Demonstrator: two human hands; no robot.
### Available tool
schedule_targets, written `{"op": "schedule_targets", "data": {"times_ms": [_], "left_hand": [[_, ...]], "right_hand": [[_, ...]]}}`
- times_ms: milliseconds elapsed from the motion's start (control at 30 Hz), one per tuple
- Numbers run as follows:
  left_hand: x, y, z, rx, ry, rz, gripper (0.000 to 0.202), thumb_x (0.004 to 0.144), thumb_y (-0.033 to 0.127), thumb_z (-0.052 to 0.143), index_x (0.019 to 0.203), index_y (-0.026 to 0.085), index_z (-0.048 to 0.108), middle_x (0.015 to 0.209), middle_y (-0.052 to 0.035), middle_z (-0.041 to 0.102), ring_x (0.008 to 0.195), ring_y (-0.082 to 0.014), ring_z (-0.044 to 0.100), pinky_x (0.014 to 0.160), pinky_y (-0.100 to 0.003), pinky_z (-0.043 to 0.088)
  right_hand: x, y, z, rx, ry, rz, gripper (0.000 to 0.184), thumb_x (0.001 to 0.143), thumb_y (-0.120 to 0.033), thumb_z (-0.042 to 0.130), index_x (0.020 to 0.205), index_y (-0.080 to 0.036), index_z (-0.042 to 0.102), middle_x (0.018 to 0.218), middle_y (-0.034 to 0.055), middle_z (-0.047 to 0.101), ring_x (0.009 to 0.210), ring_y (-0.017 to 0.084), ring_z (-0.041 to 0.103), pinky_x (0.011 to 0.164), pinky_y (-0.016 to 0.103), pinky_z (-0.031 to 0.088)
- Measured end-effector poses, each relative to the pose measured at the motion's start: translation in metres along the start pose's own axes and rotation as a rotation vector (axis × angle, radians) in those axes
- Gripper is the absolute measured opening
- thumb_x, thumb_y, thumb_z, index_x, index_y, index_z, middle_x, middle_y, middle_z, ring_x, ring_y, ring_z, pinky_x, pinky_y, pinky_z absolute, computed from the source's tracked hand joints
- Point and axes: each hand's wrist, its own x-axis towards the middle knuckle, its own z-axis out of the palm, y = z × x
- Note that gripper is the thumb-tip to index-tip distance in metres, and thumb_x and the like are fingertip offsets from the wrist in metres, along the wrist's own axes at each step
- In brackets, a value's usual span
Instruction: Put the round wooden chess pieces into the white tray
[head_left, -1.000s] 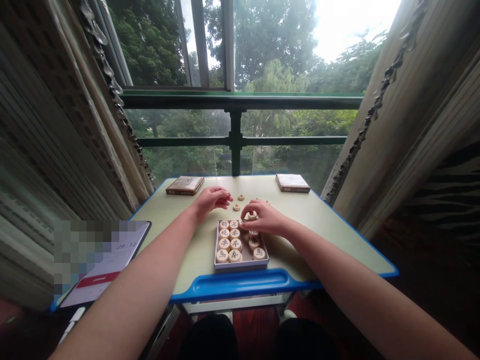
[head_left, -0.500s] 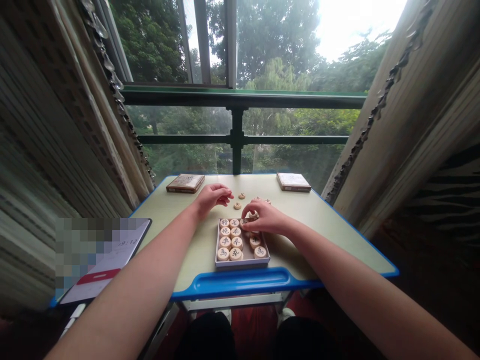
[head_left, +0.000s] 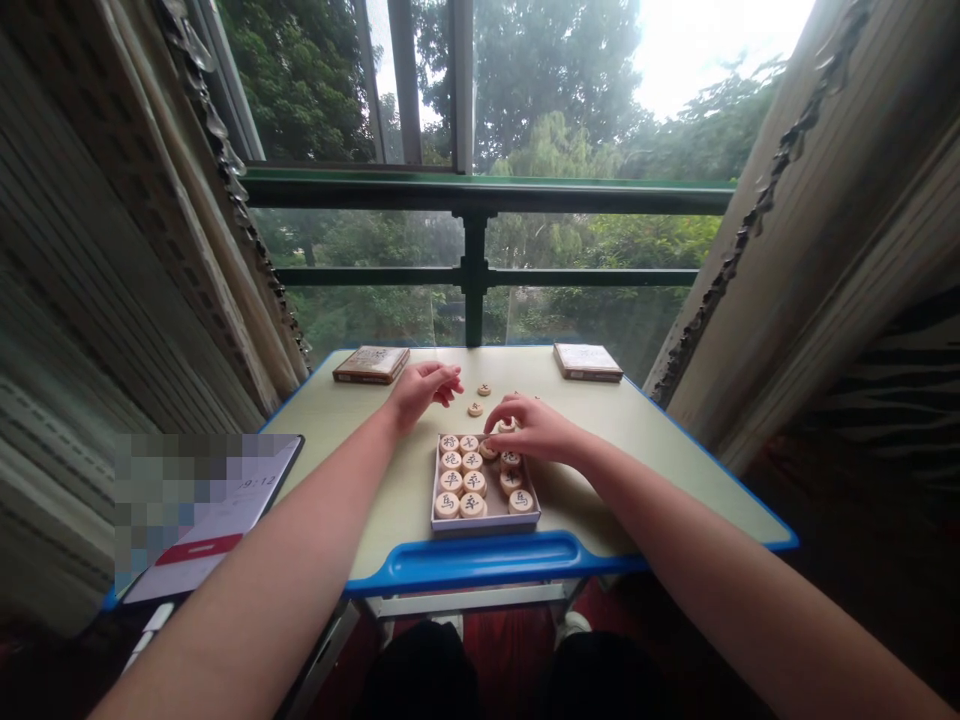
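Observation:
A shallow box (head_left: 487, 522) of round wooden Chinese chess pieces stands near the front of the desk, its pieces stacked in columns. My right hand (head_left: 541, 428) arches over the back of the box. Its thumb and forefinger are closed on a Chinese chess piece (head_left: 488, 450) in the middle column. Another piece shows under the arch of these fingers. Left of two loose pieces (head_left: 475, 409) on the desktop, my left hand (head_left: 426, 390) hovers with fingers loosely bent and apart, nothing visible in it. The front of the middle column shows bare box floor.
Two flat boxes lie at the back of the desk, a brown one (head_left: 371, 364) on the left and a paler one (head_left: 588, 362) on the right. A tablet (head_left: 225, 510) rests at the left edge. A blue tray (head_left: 484, 562) runs along the front.
My right hand has lowered the piece into the back of the middle column, and its fingers have shifted slightly. My left hand has drawn back a little to the left.

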Motion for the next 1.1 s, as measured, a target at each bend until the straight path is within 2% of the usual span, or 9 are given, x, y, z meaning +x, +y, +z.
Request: {"op": "schedule_targets", "data": {"times_ms": [200,433,533,633,700,800,867,967,1100], "left_hand": [[0.0,-0.001,0.001,0.017,-0.046,-0.009,0.031,0.064,0.041,0.064,0.064,0.011,0.059,0.062,-0.0068,0.063,0.051,-0.0108,0.052,0.049,-0.024,0.041],[-0.001,0.001,0.001,0.009,-0.038,-0.025,0.03,0.065,0.041,0.062,0.066,0.011,0.059,0.063,-0.0067,0.063,0.053,-0.0117,0.053,0.051,-0.025,0.041],[0.0,0.0,0.001,0.024,-0.043,-0.029,0.03,0.064,0.041,0.062,0.065,0.011,0.058,0.063,-0.0065,0.063,0.052,-0.0115,0.052,0.051,-0.025,0.041],[0.001,-0.002,0.0,0.038,-0.035,-0.038,0.03,0.063,0.041,0.063,0.063,0.011,0.058,0.062,-0.0065,0.063,0.051,-0.011,0.052,0.05,-0.025,0.04],[0.001,-0.003,0.0,0.047,-0.024,-0.047,0.03,0.063,0.041,0.063,0.062,0.011,0.058,0.062,-0.0064,0.063,0.05,-0.0107,0.051,0.049,-0.024,0.039],[0.002,-0.005,-0.001,0.071,-0.013,-0.066,0.03,0.062,0.041,0.063,0.062,0.011,0.058,0.06,-0.0061,0.063,0.049,-0.0103,0.05,0.048,-0.024,0.038],[0.002,-0.007,-0.002,0.099,-0.013,-0.082,0.031,0.061,0.042,0.064,0.061,0.011,0.058,0.059,-0.0059,0.063,0.048,-0.0101,0.05,0.047,-0.023,0.037],[0.003,-0.011,-0.004,0.148,-0.01,-0.093,0.03,0.06,0.042,0.064,0.06,0.012,0.058,0.058,-0.0055,0.062,0.047,-0.0094,0.048,0.046,-0.023,0.036],[0.004,-0.016,-0.007,0.17,0.002,-0.101,0.031,0.06,0.042,0.064,0.061,0.012,0.058,0.059,-0.0056,0.063,0.048,-0.0094,0.048,0.046,-0.022,0.035]], "right_hand": [[-0.002,0.0,-0.002,-0.027,-0.031,-0.07,0.017,0.072,-0.033,0.061,0.08,-0.021,0.072,0.08,0.0034,0.055,0.079,0.017,0.051,0.071,0.029,0.039],[-0.002,-0.001,-0.002,-0.059,-0.016,-0.119,0.019,0.073,-0.031,0.059,0.075,-0.017,0.072,0.075,0.0043,0.056,0.074,0.015,0.052,0.067,0.027,0.04],[0.002,0.01,-0.007,-0.094,0.124,-0.014,0.021,0.076,-0.028,0.055,0.078,-0.016,0.071,0.079,0.0058,0.058,0.07,0.014,0.053,0.066,0.026,0.041],[0.004,0.028,-0.015,-0.28,0.305,0.19,0.023,0.074,-0.023,0.054,0.09,-0.018,0.07,0.087,0.0086,0.06,0.075,0.017,0.055,0.068,0.026,0.04],[0.004,0.039,-0.019,-0.371,0.271,0.296,0.023,0.072,-0.021,0.055,0.088,-0.019,0.071,0.089,0.0088,0.062,0.079,0.018,0.055,0.069,0.025,0.04],[0.005,0.049,-0.02,-0.359,0.155,0.366,0.021,0.071,-0.019,0.053,0.083,-0.018,0.071,0.085,0.0063,0.066,0.077,0.017,0.057,0.068,0.022,0.04],[0.006,0.052,-0.018,-0.349,0.177,0.368,0.023,0.072,-0.02,0.052,0.087,-0.019,0.07,0.09,0.0062,0.066,0.08,0.017,0.058,0.071,0.022,0.04],[0.009,0.056,-0.017,-0.366,0.281,0.363,0.029,0.074,-0.022,0.052,0.099,-0.019,0.067,0.102,0.008,0.062,0.088,0.017,0.057,0.076,0.023,0.041],[0.01,0.063,-0.017,-0.364,0.247,0.359,0.024,0.073,-0.026,0.054,0.092,-0.02,0.068,0.095,0.0064,0.065,0.085,0.017,0.057,0.075,0.024,0.041]]}}
